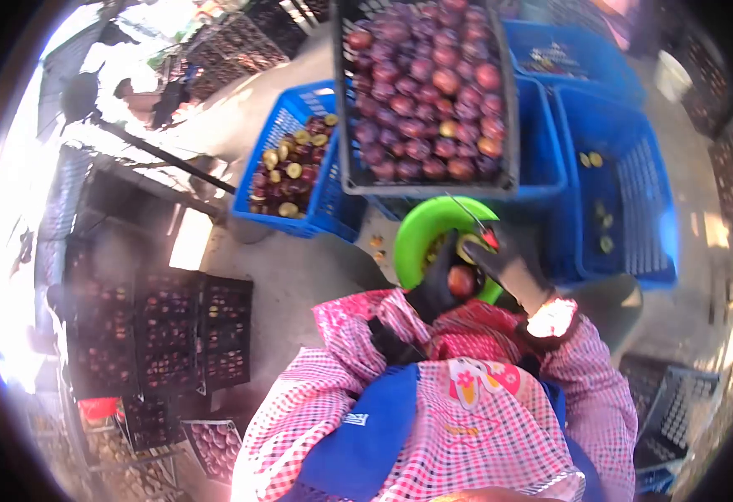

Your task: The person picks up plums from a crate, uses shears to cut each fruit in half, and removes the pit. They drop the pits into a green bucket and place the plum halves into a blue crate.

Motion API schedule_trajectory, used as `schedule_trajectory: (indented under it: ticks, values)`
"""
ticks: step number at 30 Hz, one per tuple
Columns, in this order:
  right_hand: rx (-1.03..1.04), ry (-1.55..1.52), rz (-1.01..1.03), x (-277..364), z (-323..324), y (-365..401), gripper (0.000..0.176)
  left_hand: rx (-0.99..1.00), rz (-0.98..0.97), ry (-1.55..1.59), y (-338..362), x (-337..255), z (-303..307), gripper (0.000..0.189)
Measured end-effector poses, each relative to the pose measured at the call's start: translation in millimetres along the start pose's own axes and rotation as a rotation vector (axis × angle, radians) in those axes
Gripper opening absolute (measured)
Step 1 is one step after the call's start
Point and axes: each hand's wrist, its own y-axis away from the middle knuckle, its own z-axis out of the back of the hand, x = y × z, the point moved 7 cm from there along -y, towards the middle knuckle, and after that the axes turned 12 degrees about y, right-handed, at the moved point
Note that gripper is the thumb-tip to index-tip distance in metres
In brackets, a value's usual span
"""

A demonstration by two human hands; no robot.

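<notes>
Both my hands wear dark gloves and work over a bright green bowl point(408, 238) near my lap. My left hand point(435, 289) is closed around a reddish plum point(462, 282). My right hand point(510, 255) grips a small knife point(489, 238) with a red handle, its thin blade pointing up and left across the bowl. Between the hands shows a pale cut plum half point(469, 246), close to the right fingers. Just beyond the bowl, a dark crate heaped with whole plums point(421, 96) rests on blue baskets.
A blue basket point(299, 224) of halved plums stands to the left. On the right, another blue basket point(666, 226) holds a few cut pieces. Dark crates of fruit point(166, 330) are stacked at far left, and a metal bar point(166, 156) slants in behind them.
</notes>
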Motion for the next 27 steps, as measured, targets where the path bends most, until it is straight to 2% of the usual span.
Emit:
schedule_trajectory:
  ticks: [2, 3, 5, 6, 8, 9, 10, 11, 12, 13, 14, 15, 16, 18, 20, 22, 24, 26, 27]
  values:
    - [-0.085, -0.061, 0.162, 0.4, -6.3, -0.4, 0.042, -0.014, 0.449, 0.41, 17.9, -8.0, -45.1, 0.049]
    - [-0.078, -0.061, 0.158, -3.7, -9.2, 0.1, 0.042, -0.019, 0.452, 0.415, 15.2, -4.7, -31.9, 0.049]
    - [0.128, -0.134, 0.149, -13.9, -18.6, 4.2, 0.038, 0.294, 0.681, 0.633, 13.0, 17.0, -28.1, 0.045]
    - [0.124, -0.127, 0.124, -10.3, -8.9, 5.7, 0.038, 0.296, 0.706, 0.642, 15.3, 13.2, -35.8, 0.045]
    - [0.082, -0.187, 0.014, -9.2, 16.8, 3.9, 0.038, 0.021, 0.504, 0.179, 10.2, -17.6, -26.6, 0.047]
    - [-0.082, 0.055, 0.037, -17.1, 37.4, 3.5, 0.035, 0.0, 0.3, -0.372, 18.6, -88.7, -60.2, 0.05]
    - [-0.181, 0.037, 0.015, -33.7, 56.7, -0.7, 0.033, -0.173, 0.09, -0.565, 8.8, -136.1, -47.0, 0.051]
    - [-0.248, -0.096, -0.063, -52.7, 80.1, -2.2, 0.035, -0.39, 0.169, -0.774, -39.1, -144.9, 107.2, 0.072]
    - [-0.287, 0.056, -0.169, -56.8, 116.3, -3.1, 0.043, -0.439, -0.236, -0.857, -27.7, -226.3, 55.1, 0.067]
    - [-0.388, 0.383, -0.259, -64.0, 148.2, 2.7, 0.051, -0.479, -0.652, -0.917, -4.7, -300.0, -7.3, 0.062]
    - [-0.436, 0.437, -0.316, -73.1, 169.9, 5.4, 0.055, -0.585, -0.979, -1.341, -2.6, -340.7, -14.0, 0.057]
    - [-0.503, 0.381, -0.354, -77.4, 184.1, 9.3, 0.054, -0.682, -1.31, -1.767, -4.2, -356.0, -28.3, 0.053]
    - [-0.57, 0.322, -0.389, -79.4, 193.6, 11.6, 0.053, -0.682, -1.316, -1.765, -20.1, -356.2, -28.7, 0.053]
    - [-0.534, 0.204, -0.39, -76.8, 191.4, 9.0, 0.051, -0.339, -1.026, -1.531, -67.3, -336.3, -24.1, 0.051]
    - [-0.503, 0.082, -0.39, -71.9, 181.8, 10.6, 0.05, -0.167, -0.669, -1.463, -109.9, -286.3, -36.8, 0.048]
    - [-0.613, 0.439, -0.171, -38.9, 168.7, 14.2, 0.044, -0.013, -0.447, -1.646, -155.9, -239.3, -44.9, 0.037]
    - [-0.558, 0.419, -0.189, -36.9, 157.3, 18.5, 0.04, 0.062, -0.547, -2.075, -224.4, -193.9, 4.3, 0.036]
    - [-0.531, 0.209, -0.156, -38.0, 151.3, 24.0, 0.035, -0.006, -0.846, -2.103, -239.5, -174.8, 1.0, 0.038]
    - [-0.549, 0.202, -0.136, -38.0, 150.9, 27.3, 0.035, -0.154, -0.712, -2.048, -219.6, -180.0, -20.8, 0.039]
